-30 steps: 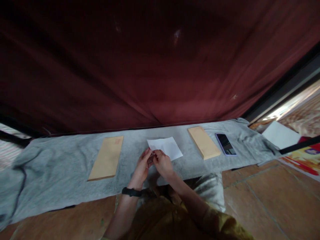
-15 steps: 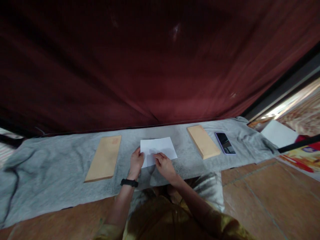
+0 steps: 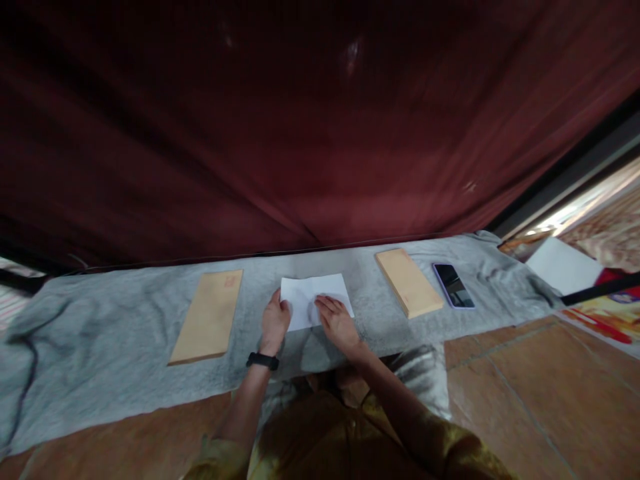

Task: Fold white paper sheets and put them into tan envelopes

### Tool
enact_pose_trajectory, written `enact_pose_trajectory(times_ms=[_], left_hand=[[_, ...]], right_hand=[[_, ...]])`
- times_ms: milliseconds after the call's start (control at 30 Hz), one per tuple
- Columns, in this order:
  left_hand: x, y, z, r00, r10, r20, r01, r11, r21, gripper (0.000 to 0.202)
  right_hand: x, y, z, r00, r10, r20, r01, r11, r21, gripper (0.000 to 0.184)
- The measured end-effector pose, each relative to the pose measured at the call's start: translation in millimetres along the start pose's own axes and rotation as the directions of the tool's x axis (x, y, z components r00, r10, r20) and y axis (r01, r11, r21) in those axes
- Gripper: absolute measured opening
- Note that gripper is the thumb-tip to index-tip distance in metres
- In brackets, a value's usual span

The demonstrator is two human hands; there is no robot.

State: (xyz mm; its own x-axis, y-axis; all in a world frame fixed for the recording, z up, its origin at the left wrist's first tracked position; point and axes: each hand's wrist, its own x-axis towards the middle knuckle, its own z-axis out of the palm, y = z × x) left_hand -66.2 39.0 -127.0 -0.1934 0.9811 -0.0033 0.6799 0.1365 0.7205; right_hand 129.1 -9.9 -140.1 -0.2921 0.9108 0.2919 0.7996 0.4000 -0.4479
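Note:
A white sheet of paper [image 3: 305,292] lies crosswise at the middle of the grey cloth, and a faint crease or fold shows at its top edge. My left hand [image 3: 275,321], with a black band on the wrist, grips the paper's left edge, thumb on top. My right hand [image 3: 339,325] rests on the right half of the sheet, its fingers stretched out flat and its palm over the near edge. To the left lies a brown envelope stack [image 3: 207,317] with a small red print. Another, thicker stack of brown envelopes [image 3: 410,283] sits to the right.
A phone [image 3: 454,287] in a purple case lies right of the thicker stack. The narrow surface is covered with a wrinkled grey cloth [image 3: 115,333]. A dark red curtain [image 3: 300,133] hangs behind it. A white board-like object [image 3: 565,267] is at the far right.
My right hand has moved slightly right and away from me across the paper, its fingers now straighter and flatter. My left hand stays at the left edge.

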Motion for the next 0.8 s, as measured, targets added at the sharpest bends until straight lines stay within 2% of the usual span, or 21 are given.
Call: enact_pose_trajectory(times_ms=[200, 300, 367, 400, 467, 533, 633, 800], left_hand=[[-13, 8, -0.9, 0.999, 0.013, -0.048, -0.004, 0.985, 0.173, 0.051], [-24, 13, 0.1, 0.974, 0.15, -0.168, -0.098, 0.955, 0.281, 0.052], [-30, 15, 3.4, 0.938, 0.289, -0.19, -0.218, 0.92, 0.325, 0.049], [-32, 16, 6.0, 0.92, 0.359, -0.155, -0.299, 0.901, 0.315, 0.046], [-34, 17, 12.5, 0.875, 0.484, -0.021, -0.467, 0.853, 0.231, 0.042], [-34, 17, 19.2, 0.816, 0.565, 0.12, -0.578, 0.803, 0.144, 0.04], [-33, 15, 24.9, 0.764, 0.601, 0.235, -0.637, 0.76, 0.13, 0.04], [-25, 12, 23.8, 0.706, 0.626, 0.33, -0.701, 0.682, 0.208, 0.041]], right_hand=[[-4, 4, 5, 0.999, -0.048, 0.002, 0.049, 0.998, -0.029, 0.039], [-5, 5, 7, 0.998, -0.059, -0.015, 0.059, 0.998, -0.035, 0.038], [-4, 5, 8, 0.997, -0.067, -0.024, 0.066, 0.997, -0.037, 0.038], [-4, 5, 9, 0.997, -0.071, -0.026, 0.07, 0.997, -0.037, 0.038], [-5, 6, 9, 0.996, -0.081, -0.026, 0.08, 0.996, -0.035, 0.04], [-7, 6, 8, 0.995, -0.098, -0.021, 0.097, 0.995, -0.034, 0.042], [-16, 6, 8, 0.991, -0.134, -0.01, 0.134, 0.991, -0.03, 0.041], [-27, 7, 8, 0.989, -0.148, -0.001, 0.148, 0.989, -0.009, 0.04]])
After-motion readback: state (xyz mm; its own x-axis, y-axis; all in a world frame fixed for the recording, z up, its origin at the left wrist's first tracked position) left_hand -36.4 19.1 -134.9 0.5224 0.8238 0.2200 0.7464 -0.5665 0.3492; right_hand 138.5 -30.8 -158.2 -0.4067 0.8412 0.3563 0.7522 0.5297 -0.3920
